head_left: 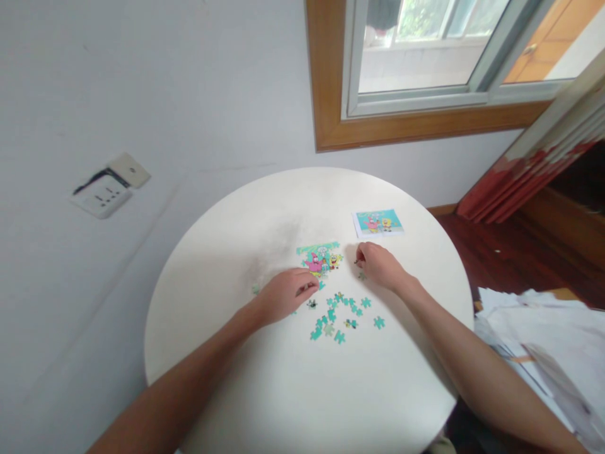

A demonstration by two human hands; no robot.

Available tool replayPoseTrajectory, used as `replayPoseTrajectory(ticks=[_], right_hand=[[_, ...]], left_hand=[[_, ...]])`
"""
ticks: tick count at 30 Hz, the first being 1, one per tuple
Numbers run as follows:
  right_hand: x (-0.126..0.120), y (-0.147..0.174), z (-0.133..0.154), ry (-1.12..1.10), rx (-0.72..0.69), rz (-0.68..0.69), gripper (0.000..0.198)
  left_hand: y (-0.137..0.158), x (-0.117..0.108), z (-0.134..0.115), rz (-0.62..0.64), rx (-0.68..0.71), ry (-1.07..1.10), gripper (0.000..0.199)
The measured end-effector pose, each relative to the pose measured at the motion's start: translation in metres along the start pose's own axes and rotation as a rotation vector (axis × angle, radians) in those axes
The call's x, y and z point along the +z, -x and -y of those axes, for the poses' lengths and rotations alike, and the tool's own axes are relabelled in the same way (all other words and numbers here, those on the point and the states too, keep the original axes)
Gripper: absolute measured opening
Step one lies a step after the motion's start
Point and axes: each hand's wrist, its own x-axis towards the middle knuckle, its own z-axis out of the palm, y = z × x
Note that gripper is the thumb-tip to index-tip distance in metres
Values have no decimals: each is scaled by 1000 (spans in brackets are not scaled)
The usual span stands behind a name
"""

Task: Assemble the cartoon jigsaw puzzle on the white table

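Observation:
A partly joined jigsaw puzzle (316, 257) with pink and yellow cartoon figures lies mid-table. My left hand (287, 293) rests at its lower left edge, thumb and fingertips drawn together in a loose pinch; what they hold, if anything, is hidden. A teal piece shows just beyond those fingertips. To the right of the puzzle, my right hand (380, 263) is closed, with a small dark puzzle piece (356, 261) at its fingertips. Below that hand lies a loose greenish piece (362, 276). Several loose teal pieces (331, 314) are scattered nearer to me, with a dark-marked piece (312, 304) beside my left hand.
A reference picture card (379, 223) lies at the back right of the round white table (265, 403). One pale piece (256, 289) sits left of my left hand. Papers (543, 340) are stacked at the right. The wall and window frame (331, 135) stand behind.

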Motion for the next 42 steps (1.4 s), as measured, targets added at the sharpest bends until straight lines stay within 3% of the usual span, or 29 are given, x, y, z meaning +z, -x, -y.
replayPoseTrajectory(ticks=[6, 12, 17, 25, 32, 42], right_hand=[[-2, 3, 15, -366, -45, -115, 20], [13, 3, 34, -610, -52, -70, 14], [18, 1, 40, -514, -33, -95, 13], [20, 1, 43, -364, -11, -106, 14], [4, 2, 30, -230, -152, -138, 14], [-1, 8, 40, -132, -247, -10, 28]], left_hand=[[-3, 11, 4, -168, 33, -48, 20], [-7, 17, 0, -139, -51, -168, 38], [-9, 19, -2, -65, -77, -237, 43], [-9, 22, 0, -70, -81, -287, 40], [-9, 21, -1, -63, -88, -274, 40], [-8, 22, 0, -79, -92, -293, 41]])
